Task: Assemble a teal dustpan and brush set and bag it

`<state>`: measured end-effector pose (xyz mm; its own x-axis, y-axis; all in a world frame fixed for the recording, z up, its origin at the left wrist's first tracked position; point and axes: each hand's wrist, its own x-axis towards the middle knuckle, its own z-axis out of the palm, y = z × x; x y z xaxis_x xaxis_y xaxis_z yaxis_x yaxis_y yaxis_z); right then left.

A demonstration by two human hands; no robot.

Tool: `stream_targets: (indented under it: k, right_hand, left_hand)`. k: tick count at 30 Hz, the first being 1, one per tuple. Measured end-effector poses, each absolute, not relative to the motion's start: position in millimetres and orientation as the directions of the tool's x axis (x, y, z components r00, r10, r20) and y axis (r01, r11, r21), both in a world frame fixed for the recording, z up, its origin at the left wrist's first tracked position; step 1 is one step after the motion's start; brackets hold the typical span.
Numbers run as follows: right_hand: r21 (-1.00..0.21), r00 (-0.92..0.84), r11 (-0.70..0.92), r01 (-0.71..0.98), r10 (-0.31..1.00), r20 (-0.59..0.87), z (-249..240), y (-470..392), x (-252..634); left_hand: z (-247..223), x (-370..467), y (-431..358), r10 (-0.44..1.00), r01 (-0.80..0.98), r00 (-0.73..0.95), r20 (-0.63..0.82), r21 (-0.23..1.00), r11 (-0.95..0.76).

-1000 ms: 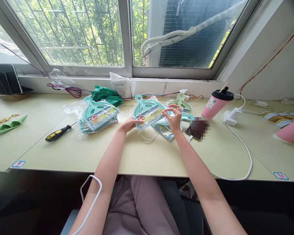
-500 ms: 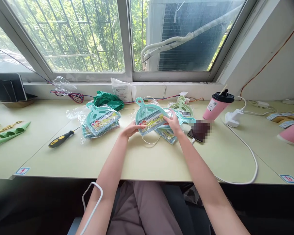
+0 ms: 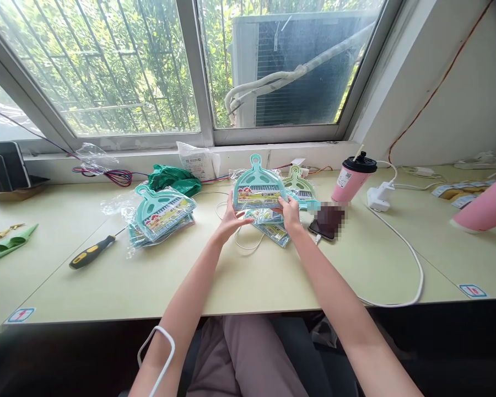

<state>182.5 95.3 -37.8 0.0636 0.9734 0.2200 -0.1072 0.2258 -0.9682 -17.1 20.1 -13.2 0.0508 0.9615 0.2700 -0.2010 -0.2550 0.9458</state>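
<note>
A turquoise mini dustpan and brush set (image 3: 259, 196) in a clear bag, with a printed label across its front, is held upright between my hands, handle at the top. My right hand (image 3: 290, 214) pinches its lower right corner. At the left edge, my left hand (image 3: 232, 221) supports it with the fingers, its thumb stretched out below the label. Beneath and behind lie more bagged sets, among them a green dustpan (image 3: 300, 184) and a turquoise pack (image 3: 273, 229). To the left is a stack of bagged turquoise dustpan sets (image 3: 163, 215).
A screwdriver (image 3: 91, 252) lies left of the stack. Behind are a green plastic bag (image 3: 173, 180) and coiled wires (image 3: 107, 176). On the right are a phone (image 3: 323, 229), a pink cup (image 3: 352, 179), a white charger (image 3: 379, 197) and a white cable (image 3: 413, 256).
The dustpan set has gone from tilted to upright, facing me, and is raised a little. My left thumb has come off its front. The view has shifted slightly to the right.
</note>
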Motion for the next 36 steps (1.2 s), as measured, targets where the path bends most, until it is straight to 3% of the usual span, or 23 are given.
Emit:
stream_targets:
  k: [4, 9, 14, 25, 28, 32, 36]
  right_hand:
    - [-0.969, 0.038, 0.104, -0.224, 0.994, 0.098, -30.8, 86.1, 176.6]
    - [-0.956, -0.089, 0.078, -0.282, 0.990, 0.106, -26.4, 75.5, 169.9]
    - [-0.965, -0.119, 0.042, -0.259, 0.990, 0.075, -24.3, 71.7, 166.3]
    - [-0.956, -0.106, 0.019, -0.292, 0.993, 0.052, -22.8, 71.1, 163.5]
    - [-0.953, -0.200, 0.043, -0.298, 0.974, 0.107, -16.5, 64.1, 163.1]
    - [-0.943, -0.326, 0.127, -0.308, 0.917, 0.230, -6.6, 50.4, 161.7]
    - [-0.939, -0.260, 0.141, -0.315, 0.938, 0.228, -6.4, 50.7, 162.2]
  left_hand:
    - [-22.4, -17.2, 31.0, 0.964, -0.202, -0.147, 0.223, 0.947, -0.250]
    - [-32.0, -27.6, 42.7, 0.960, -0.343, -0.271, 0.072, 0.925, -0.166]
    - [-31.4, -29.8, 45.9, 0.950, -0.353, -0.312, -0.029, 0.932, -0.087]
    - [-19.1, -26.8, 34.9, 0.939, -0.277, -0.341, 0.052, 0.948, -0.154]
    - [-6.9, -33.1, 29.2, 0.927, -0.265, -0.356, 0.116, 0.939, -0.219]
    - [12.3, -66.2, 23.5, 0.861, -0.253, -0.490, 0.135, 0.924, -0.288]
    - [29.3, -131.5, 11.7, 0.710, -0.196, -0.696, 0.109, 0.922, -0.334]
